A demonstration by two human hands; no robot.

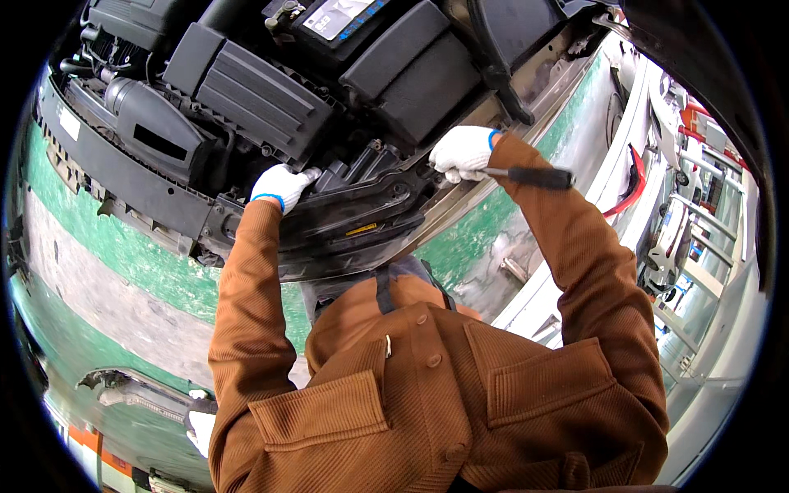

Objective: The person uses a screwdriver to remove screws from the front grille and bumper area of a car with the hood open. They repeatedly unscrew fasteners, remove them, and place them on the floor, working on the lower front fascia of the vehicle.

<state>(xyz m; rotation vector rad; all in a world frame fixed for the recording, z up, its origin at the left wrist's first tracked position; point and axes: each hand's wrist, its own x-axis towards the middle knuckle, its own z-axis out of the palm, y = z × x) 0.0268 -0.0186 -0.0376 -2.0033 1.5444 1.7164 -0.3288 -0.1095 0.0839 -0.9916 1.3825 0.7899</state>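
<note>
My left hand (282, 184), in a white glove with a blue cuff edge, grips the inner end of a dark headlight (353, 215) at the front of the open engine bay. Its thumb points right; the other fingers curl down and are partly hidden. My right hand (462, 154), gloved alike, is closed near the headlight's outer end. It pinches the shaft of a screwdriver (540, 177), whose black handle sticks out to the right, across my sleeve. The hand and the fender edge hide the screwdriver's tip.
A black battery (335, 25) and an air filter box (255, 94) fill the engine bay. The front crossmember (123, 152) runs left. A white body panel (526, 316) with a red lamp (633, 185) lies along the right. Another gloved hand (200, 423) shows at lower left.
</note>
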